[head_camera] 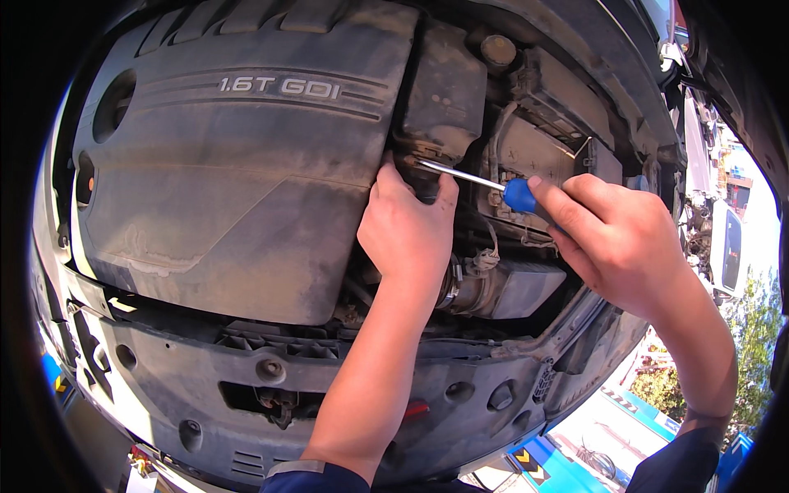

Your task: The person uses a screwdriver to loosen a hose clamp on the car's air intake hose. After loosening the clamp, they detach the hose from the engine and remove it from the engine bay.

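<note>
My right hand [616,234] grips the blue handle of a screwdriver [465,174]. Its metal shaft points left, and the tip meets a dirty fitting [412,160] at the lower edge of a black plastic air box [445,86]. Just below that edge is my left hand [407,222], its thumb and forefinger spread around the spot by the tip. The other left fingers are hidden, so whether they grip a part is unclear. Close by on the left lies the dusty engine cover [246,179].
Below right of my left hand sit an air intake duct with a metal hose clamp [454,280] and a black housing [530,288]. A loose wiring connector [486,259] hangs above them. A battery tray area [533,154] is behind the screwdriver. The front panel [234,370] crosses below.
</note>
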